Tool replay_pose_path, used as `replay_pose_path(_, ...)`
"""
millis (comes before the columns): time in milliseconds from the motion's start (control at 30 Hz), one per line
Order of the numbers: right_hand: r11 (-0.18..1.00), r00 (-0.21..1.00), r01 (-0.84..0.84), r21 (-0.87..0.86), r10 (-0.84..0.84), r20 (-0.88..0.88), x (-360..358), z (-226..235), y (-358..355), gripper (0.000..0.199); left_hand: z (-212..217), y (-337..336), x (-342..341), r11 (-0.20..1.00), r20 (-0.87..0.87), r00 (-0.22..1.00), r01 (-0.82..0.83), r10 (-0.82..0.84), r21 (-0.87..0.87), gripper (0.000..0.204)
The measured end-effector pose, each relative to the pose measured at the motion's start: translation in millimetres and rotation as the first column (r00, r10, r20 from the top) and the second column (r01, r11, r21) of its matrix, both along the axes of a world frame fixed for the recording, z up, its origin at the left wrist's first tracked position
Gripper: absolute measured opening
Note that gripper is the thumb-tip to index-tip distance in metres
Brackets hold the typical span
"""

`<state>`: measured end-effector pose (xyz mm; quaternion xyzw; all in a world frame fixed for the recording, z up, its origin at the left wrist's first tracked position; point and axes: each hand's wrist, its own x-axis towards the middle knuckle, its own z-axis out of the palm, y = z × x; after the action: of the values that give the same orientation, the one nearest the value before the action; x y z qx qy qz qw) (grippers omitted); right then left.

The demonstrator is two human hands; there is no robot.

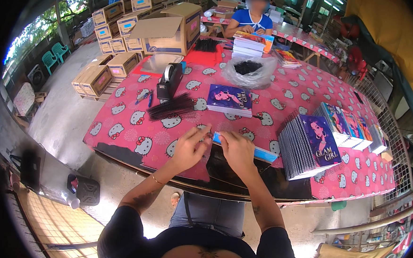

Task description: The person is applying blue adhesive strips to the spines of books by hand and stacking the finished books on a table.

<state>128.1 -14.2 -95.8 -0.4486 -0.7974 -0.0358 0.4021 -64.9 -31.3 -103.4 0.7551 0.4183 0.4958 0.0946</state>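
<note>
Clearly, purple notebooks bear pale lettering.

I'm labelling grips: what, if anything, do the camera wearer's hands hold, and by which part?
The right hand appears to hold a blue-edged book by its long edge. Whether the left hand holds anything cannot be told.

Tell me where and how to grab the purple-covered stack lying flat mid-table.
Probably best by the long near edge of the purple-covered stack, thumb on the cover, coming from the near side. It lies flat with that page edge uncovered, whereas black wires lie off its left end and a clear plastic bag sits behind it.
</note>
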Motion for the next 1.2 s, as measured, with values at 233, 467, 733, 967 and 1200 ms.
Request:
replay_pose_path(233,1.000,1.000,0.004,-0.003,-0.004,-0.017,-2.4,3.2,-1.1,0.008,-6.2,1.7,7.2,0.996,0.103,0.994,-0.022,0.031,-0.087,0.026)
replay_pose_path(467,0.999,0.999,0.022,0.024,-0.022,-0.026,-5.2,3.4,-0.6,0.012,-3.6,8.4,7.3,0.997,0.060,0.997,-0.043,0.047,-0.057,0.018)
replay_pose_path(733,0.999,0.999,0.026,0.040,-0.024,-0.041,-8.6,2.1,0.8,0.010,-4.0,7.7,7.2,0.991,0.101,0.995,0.021,-0.008,-0.133,0.014)
replay_pose_path(967,1.000,1.000,0.008,0.002,-0.008,-0.012,-6.3,3.2,0.8,0.010,-4.4,22.9,0.5,0.997,-0.008,1.000,-0.003,0.002,-0.076,0.018)
replay_pose_path(1200,0.986,0.996,-0.090,-0.142,0.090,-0.009,-0.6,7.9,-3.6,0.010,9.9,46.2,-26.5,0.936,-0.176,0.937,0.258,-0.303,-0.241,0.022)
